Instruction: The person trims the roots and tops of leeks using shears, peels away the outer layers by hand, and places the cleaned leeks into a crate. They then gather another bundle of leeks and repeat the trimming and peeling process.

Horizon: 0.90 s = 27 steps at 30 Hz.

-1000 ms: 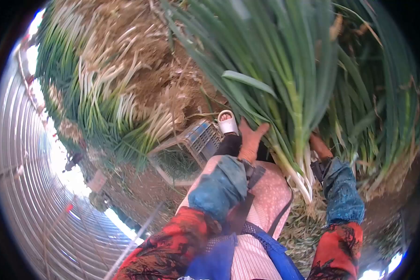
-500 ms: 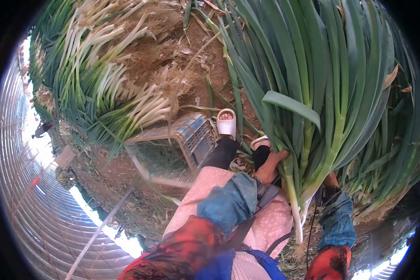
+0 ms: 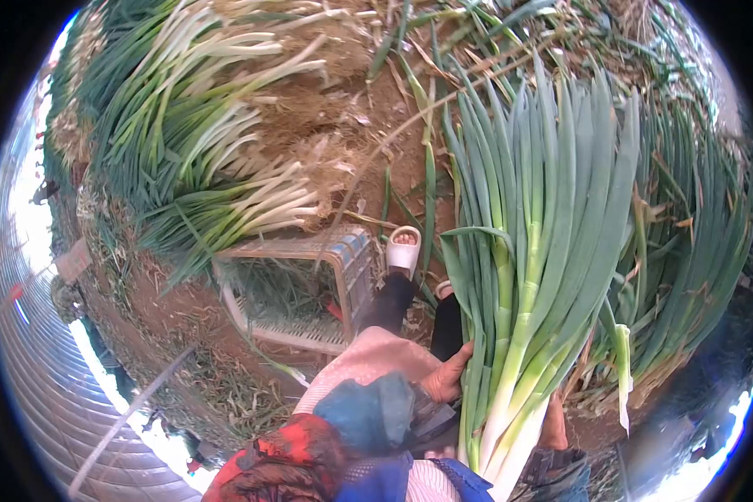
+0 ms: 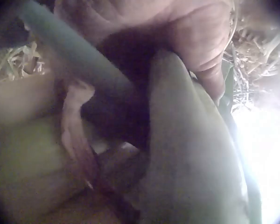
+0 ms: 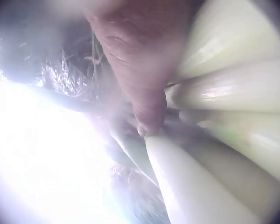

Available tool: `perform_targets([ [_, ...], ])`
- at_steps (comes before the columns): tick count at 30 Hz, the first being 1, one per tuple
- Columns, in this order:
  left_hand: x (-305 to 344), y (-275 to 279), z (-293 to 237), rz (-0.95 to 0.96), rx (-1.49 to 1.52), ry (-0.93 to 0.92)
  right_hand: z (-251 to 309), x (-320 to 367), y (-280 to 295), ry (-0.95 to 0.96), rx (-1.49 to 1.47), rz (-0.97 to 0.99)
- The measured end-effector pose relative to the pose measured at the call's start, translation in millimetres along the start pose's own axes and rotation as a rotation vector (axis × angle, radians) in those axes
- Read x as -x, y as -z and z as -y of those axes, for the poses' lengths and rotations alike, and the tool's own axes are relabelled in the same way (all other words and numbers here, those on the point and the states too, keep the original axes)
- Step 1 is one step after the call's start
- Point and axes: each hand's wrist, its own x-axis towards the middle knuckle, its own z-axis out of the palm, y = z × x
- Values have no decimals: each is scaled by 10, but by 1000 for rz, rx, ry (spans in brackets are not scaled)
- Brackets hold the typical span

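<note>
A bundle of long green onions stands in front of the body in the head view, leaves up and white stalks down near the lap. On its left side the left hand grips the stalks, its fingers partly behind them. The right hand is at the lower right of the bundle, mostly hidden by it. Close up in the left wrist view, the left hand curls over pale stalks. In the right wrist view the right hand has a digit pressed against white stalks.
A plastic crate lies at the left of the legs, with green scraps inside. Rows of onions cover the ground at upper left, and another pile is at the right. A foot in a white sandal rests on soil.
The bundle has come down toward the lap and stands more upright, its leaf tips now in view. Both hands have moved lower with it, and the head view has shifted.
</note>
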Motion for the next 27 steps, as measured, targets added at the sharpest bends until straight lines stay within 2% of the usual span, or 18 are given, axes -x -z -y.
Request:
perform_targets([
  [1, 106, -36, -65, 43, 13, -10, 82, 146, -231, 19, 43, -15],
  [2, 228, -163, -153, -29, -103, -29, 214, 305, -496, 51, 91, -33],
  [5, 476, -410, -335, 41, -98, -43, 517, 677, -1053, 168, 321, -74],
  [7, 760, -795, -419, -52, -384, -272, 662, 850, -1214, 274, 596, -73],
  [9, 1003, -944, -551, 52, -387, -384, 829, 1050, -1553, 506, 847, 17],
  [10, 1080, -933, -631, 216, -253, -372, 926, 1172, -1741, 625, 971, 62],
  [11, 1137, -961, -715, 280, -200, -372, 1008, 1311, -1963, 693, 1037, 90],
  [13, 1350, -1020, -907, 318, -139, -408, 1133, 1583, -2463, 824, 1167, 159],
  [14, 1467, -1048, -1033, 326, -125, -448, 1201, 1679, -2700, 863, 1182, 300],
  [17, 1817, -1083, -1562, 305, -73, -609, 1389, 1856, -3409, 852, 1446, 542],
  [19, 2053, -981, -2061, 248, -30, -759, 1460, 1819, -3980, 819, 1490, 728],
  [21, 2334, -717, -2648, 162, 16, -915, 1288, 1672, -4808, 978, 1427, 955],
  [22, 2484, -525, -2945, 108, 44, -988, 1200, 1535, -5196, 1069, 1423, 1009],
  [23, 2666, -276, -3217, 42, 67, -1064, 1102, 1345, -5564, 1141, 1492, 991],
  [26, 3230, 727, -3761, -231, 144, -1210, 832, 673, -6299, 1257, 2072, 741],
  [27, 3426, 1106, -3811, -338, 163, -1227, 812, 503, -6261, 1214, 2134, 693],
])
